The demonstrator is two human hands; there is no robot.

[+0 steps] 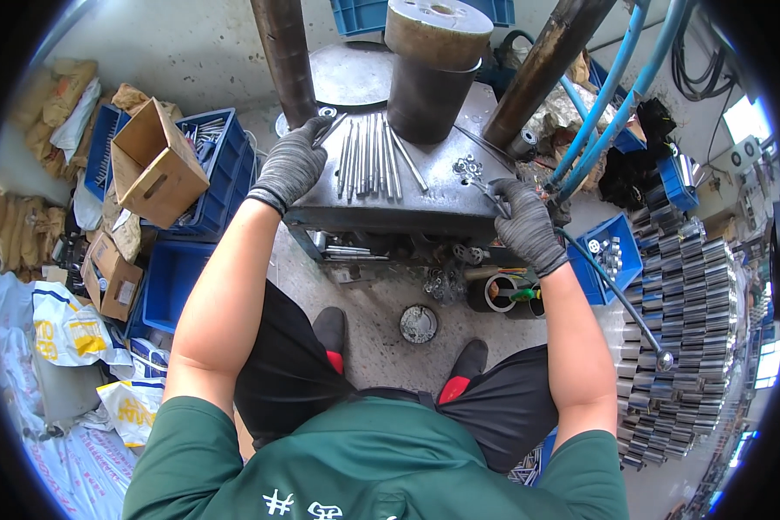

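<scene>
Green shirt (364, 459), white lettering (279, 502) — left hand (290, 169) grips thin rod (331, 129), right hand (529, 225) slim metal piece (496, 201); tabletop (453, 194) shows right of rod row (369, 160), to near edge.

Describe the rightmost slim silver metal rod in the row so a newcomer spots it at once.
A dark steel cylinder stands on the grey metal table. Just left of its base lies a row of slim silver rods. The rightmost rod slants most, its near end splayed right, apart from its neighbours.

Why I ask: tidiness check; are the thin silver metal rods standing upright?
No, the rods lie flat on the grey metal table.
</scene>
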